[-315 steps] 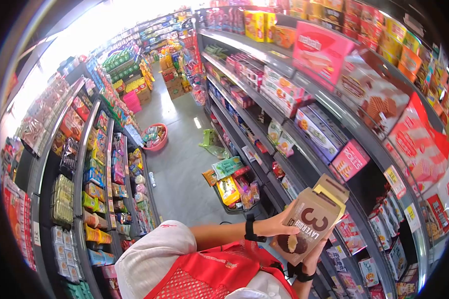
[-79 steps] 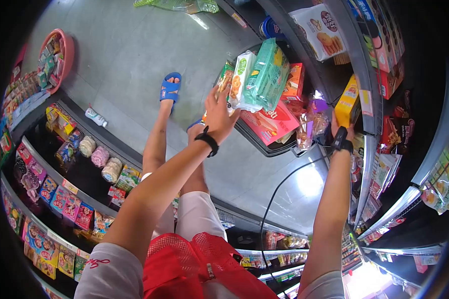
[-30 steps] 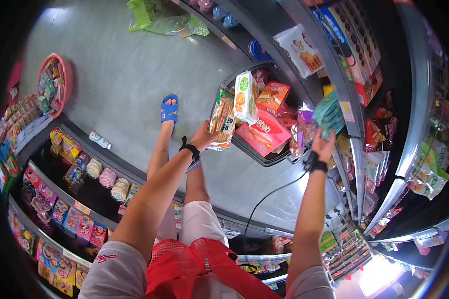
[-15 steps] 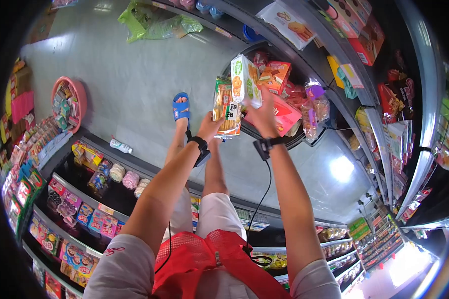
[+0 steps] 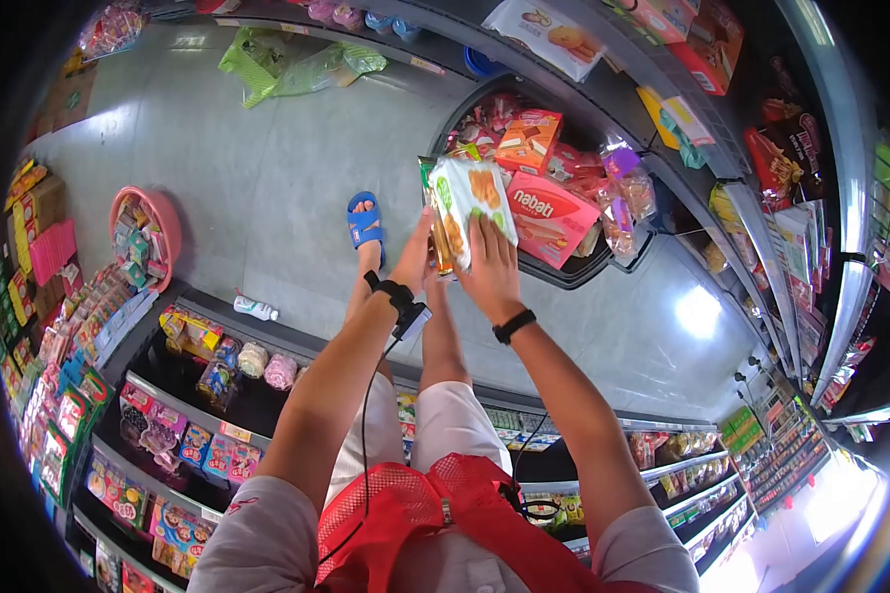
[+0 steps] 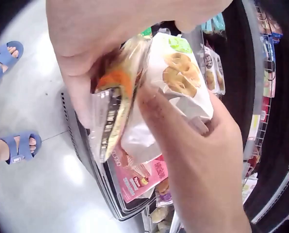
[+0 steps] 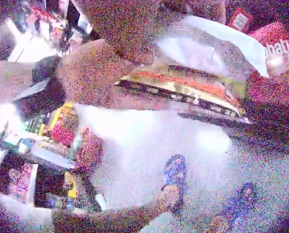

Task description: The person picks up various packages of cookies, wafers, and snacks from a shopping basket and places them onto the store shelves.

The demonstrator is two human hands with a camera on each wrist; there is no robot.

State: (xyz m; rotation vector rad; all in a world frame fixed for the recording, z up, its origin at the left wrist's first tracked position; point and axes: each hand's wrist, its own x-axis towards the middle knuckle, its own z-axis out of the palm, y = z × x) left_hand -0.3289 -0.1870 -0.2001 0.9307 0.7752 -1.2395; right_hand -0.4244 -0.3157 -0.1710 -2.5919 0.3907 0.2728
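Observation:
Both hands are over the black basket point(image 5: 564, 280) on the floor. My left hand point(image 5: 411, 259) grips a golden-brown packet of stick-shaped biscuits point(image 6: 116, 104), seen nearly edge-on. My right hand point(image 5: 491, 272) holds a white biscuit packet point(image 5: 473, 203) with round golden biscuits printed on it, the thumb across its face in the left wrist view. The two packets lie side by side, their faces close together. A pink Nabati wafer box point(image 5: 547, 219) and an orange box point(image 5: 530, 140) lie in the basket beside them. The right wrist view is grainy and blurred.
Shelves of snacks run along the right and lower left. A teal packet point(image 5: 684, 141) sits at the right shelf's edge. On the floor are a pink tub point(image 5: 173, 232) of small packs, a white bottle point(image 5: 255, 308) and green plastic wrapping point(image 5: 267, 67). Blue-slippered feet stand near the basket.
The brown box held much earlier is gone from my hands. My right hand carried the teal packet from basket to shelf, then came back to the white packet, now moved left against the stick-biscuit packet.

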